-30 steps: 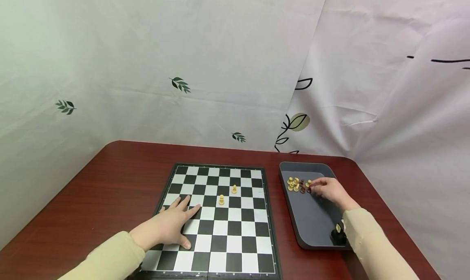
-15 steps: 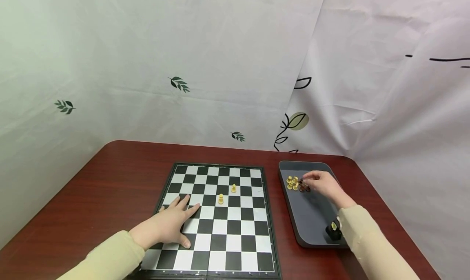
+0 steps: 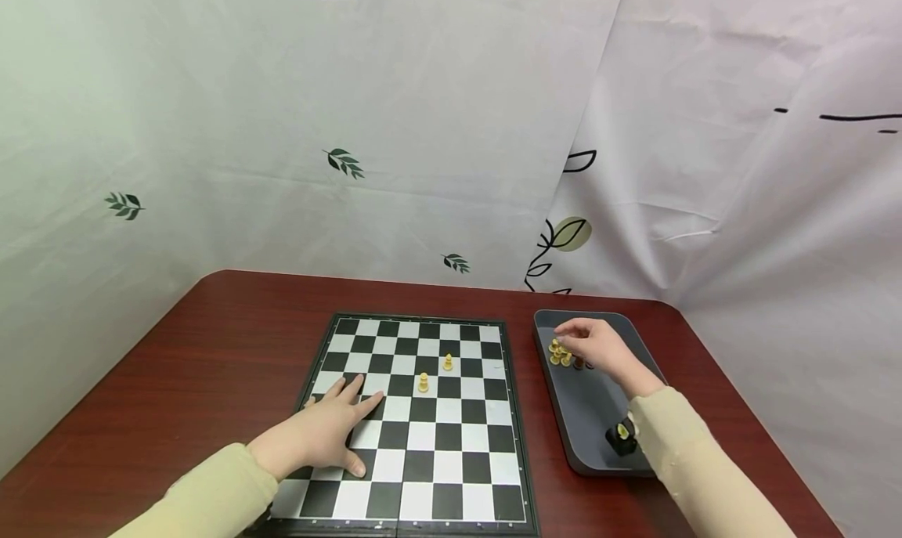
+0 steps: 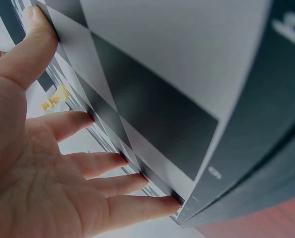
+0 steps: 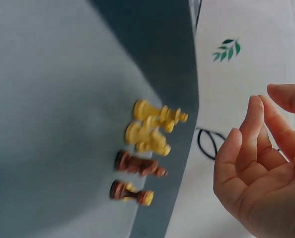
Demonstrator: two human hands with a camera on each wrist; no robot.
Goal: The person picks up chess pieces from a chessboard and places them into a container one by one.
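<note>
My left hand rests with spread fingers on the left side of a black-and-white chessboard; the left wrist view shows its fingertips pressing near the board's edge. Two pale yellow pawns stand past those fingers, toward the board's middle. Over a grey tray hovers my right hand, thumb and forefinger a little apart with nothing visible between them. Below it, a cluster of yellow chess pieces stands by brown ones. In the head view the right hand partly hides the brown pieces.
Both the board and the tray lie on a dark red-brown table, the tray to the board's right with raised walls. A white curtain with leaf prints hangs behind. A black wrist device shows below the right sleeve.
My right hand has moved left and slightly up over the tray, from the brown pieces toward the yellow ones. The left hand and the two pawns on the board have stayed put.
</note>
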